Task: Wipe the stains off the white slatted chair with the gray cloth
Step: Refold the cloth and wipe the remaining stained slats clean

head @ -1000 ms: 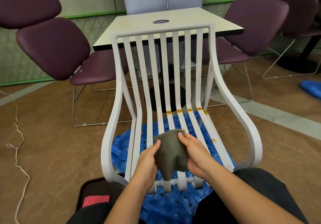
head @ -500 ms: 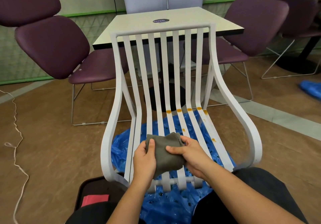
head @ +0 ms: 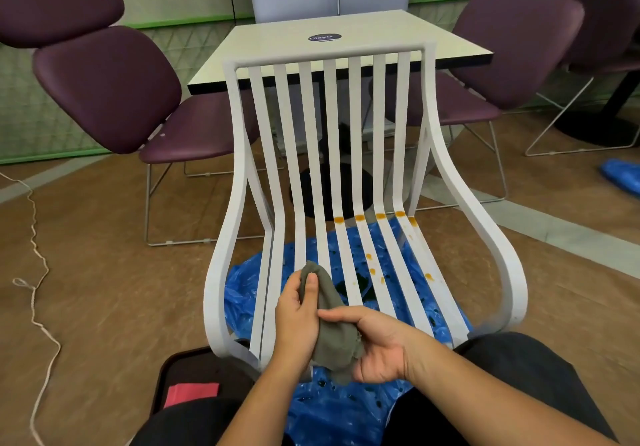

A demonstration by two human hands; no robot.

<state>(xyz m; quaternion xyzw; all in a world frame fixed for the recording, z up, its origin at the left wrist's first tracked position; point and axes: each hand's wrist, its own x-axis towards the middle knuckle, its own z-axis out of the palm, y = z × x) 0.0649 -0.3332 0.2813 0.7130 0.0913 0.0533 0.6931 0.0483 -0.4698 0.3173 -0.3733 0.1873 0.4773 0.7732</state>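
Observation:
The white slatted chair (head: 460,200) stands right in front of me, facing me. A row of orange stains (head: 360,218) crosses the slats where the back meets the seat, and smaller orange spots dot the right seat slats. The gray cloth (head: 330,338) is bunched over the front of the seat, held between both hands. My left hand (head: 299,314) pinches its upper end with the thumb on top. My right hand (head: 377,341) grips its lower part from the right side.
A blue plastic sheet (head: 242,286) lies on the floor under the chair. Behind the chair are a square table (head: 277,47) and purple chairs (head: 107,89) on both sides. A dark tray (head: 194,373) with a red item sits by my left knee. A cord (head: 38,258) trails on the left floor.
Both hands turned and regripped the cloth: it went from a wide, spread shape to a narrower bunch, the left hand rising to its top and the right hand sliding under and to the right.

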